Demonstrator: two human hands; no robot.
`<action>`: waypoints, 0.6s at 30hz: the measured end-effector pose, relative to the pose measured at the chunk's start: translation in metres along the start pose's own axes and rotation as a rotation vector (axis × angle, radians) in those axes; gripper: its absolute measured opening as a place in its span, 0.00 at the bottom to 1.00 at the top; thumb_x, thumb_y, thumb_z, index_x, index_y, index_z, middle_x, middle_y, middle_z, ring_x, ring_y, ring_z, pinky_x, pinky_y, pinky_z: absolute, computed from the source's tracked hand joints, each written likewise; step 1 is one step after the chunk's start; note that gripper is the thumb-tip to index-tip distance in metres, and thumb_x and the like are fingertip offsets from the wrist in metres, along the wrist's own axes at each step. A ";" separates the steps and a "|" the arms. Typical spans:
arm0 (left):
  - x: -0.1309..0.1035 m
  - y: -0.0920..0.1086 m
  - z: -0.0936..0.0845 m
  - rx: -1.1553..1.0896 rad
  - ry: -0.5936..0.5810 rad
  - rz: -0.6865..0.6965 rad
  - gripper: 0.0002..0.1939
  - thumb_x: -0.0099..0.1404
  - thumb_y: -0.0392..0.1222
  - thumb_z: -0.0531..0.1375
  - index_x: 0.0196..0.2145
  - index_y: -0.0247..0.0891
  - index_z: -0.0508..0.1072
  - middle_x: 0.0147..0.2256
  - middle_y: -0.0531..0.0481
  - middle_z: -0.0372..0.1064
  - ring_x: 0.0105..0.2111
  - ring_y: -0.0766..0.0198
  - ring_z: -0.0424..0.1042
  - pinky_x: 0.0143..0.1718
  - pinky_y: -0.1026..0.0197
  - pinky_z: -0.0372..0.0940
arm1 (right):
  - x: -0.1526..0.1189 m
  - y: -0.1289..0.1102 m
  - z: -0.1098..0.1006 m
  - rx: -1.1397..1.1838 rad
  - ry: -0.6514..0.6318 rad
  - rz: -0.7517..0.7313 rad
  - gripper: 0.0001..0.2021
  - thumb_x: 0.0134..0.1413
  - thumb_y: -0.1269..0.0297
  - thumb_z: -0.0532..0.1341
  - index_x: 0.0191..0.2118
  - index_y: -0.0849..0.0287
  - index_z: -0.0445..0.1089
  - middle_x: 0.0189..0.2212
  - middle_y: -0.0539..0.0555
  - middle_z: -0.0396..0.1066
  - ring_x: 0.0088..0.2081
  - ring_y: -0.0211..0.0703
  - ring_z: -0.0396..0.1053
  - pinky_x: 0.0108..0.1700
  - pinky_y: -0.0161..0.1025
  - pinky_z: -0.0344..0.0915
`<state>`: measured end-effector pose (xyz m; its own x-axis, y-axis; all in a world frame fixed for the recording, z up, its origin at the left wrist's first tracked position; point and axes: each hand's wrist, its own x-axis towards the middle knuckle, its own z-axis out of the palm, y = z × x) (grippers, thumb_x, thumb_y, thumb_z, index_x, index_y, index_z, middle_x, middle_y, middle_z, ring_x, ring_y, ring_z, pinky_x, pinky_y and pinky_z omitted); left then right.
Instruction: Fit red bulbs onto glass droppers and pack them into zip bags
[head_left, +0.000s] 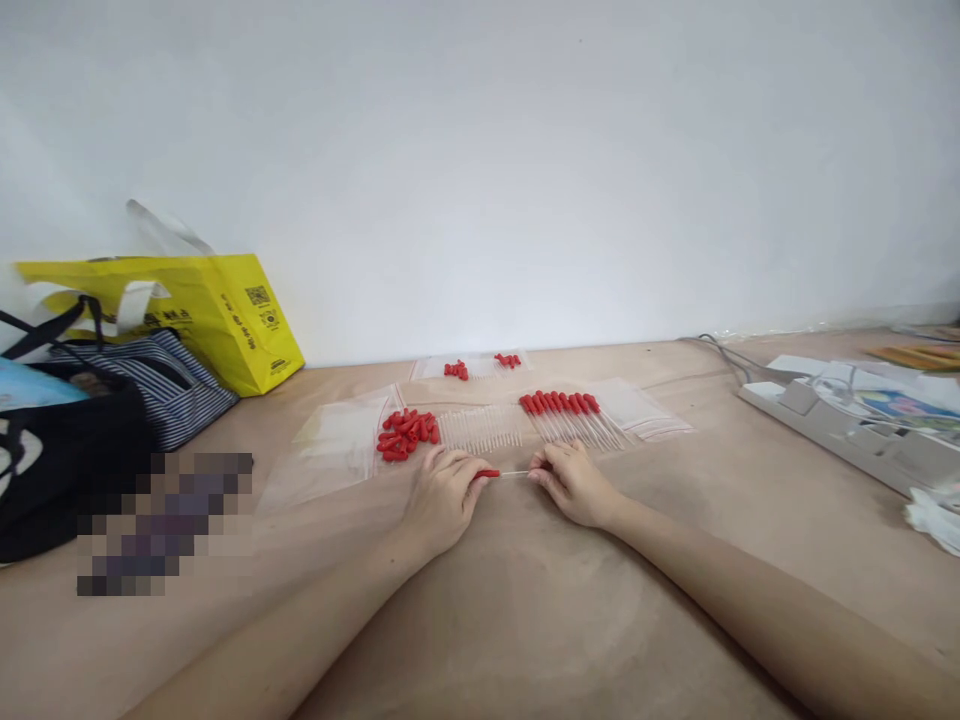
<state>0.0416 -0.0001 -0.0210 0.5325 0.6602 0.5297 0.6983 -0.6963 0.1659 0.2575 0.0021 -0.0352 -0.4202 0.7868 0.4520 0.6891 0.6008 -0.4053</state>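
Note:
My left hand [442, 500] pinches a small red handle [490, 473] between thumb and fingers. A thin pale rod [514, 474] runs from the handle's right end to my right hand [576, 487], whose fingertips are closed on its other end. Just beyond my left hand lies a heap of loose red handles [407, 435] on a clear plastic bag [349, 425]. Beside the heap, several thin rods [480, 428] lie side by side. Past my right hand is a slanted row of red-handled rods [562, 404], partly on another clear bag [637, 405].
Two small clusters of red pieces [456, 371] lie on plastic near the wall. At left stand a yellow bag [232, 320], a striped pouch [184, 385] and a black bag [112, 450]. A light-coloured tray-like object [825, 430] with cables is at right. Brown paper-like covering [510, 620] spreads underneath.

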 end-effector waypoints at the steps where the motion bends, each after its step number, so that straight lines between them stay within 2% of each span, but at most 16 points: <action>1: 0.001 0.000 0.000 -0.008 -0.004 -0.010 0.07 0.63 0.37 0.50 0.34 0.41 0.68 0.34 0.54 0.71 0.37 0.63 0.66 0.47 0.51 0.50 | 0.000 0.000 0.001 0.025 0.020 0.003 0.05 0.56 0.68 0.51 0.30 0.59 0.60 0.26 0.51 0.66 0.30 0.39 0.62 0.37 0.39 0.51; 11: -0.002 -0.002 -0.001 -0.025 0.036 -0.002 0.04 0.62 0.39 0.52 0.33 0.40 0.67 0.31 0.56 0.71 0.34 0.65 0.67 0.48 0.53 0.50 | -0.001 -0.005 0.006 0.110 0.073 -0.015 0.06 0.56 0.68 0.49 0.29 0.59 0.58 0.26 0.51 0.66 0.28 0.38 0.62 0.34 0.37 0.54; 18: -0.002 -0.002 0.000 -0.034 0.076 0.061 0.07 0.63 0.38 0.51 0.35 0.40 0.68 0.30 0.54 0.72 0.34 0.65 0.67 0.47 0.52 0.50 | -0.001 -0.009 0.003 0.088 0.050 -0.107 0.08 0.58 0.68 0.49 0.34 0.58 0.64 0.28 0.51 0.68 0.32 0.37 0.64 0.36 0.37 0.53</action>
<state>0.0392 -0.0001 -0.0229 0.5352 0.5939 0.6007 0.6484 -0.7446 0.1584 0.2499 -0.0035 -0.0340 -0.4568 0.7112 0.5343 0.5865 0.6924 -0.4202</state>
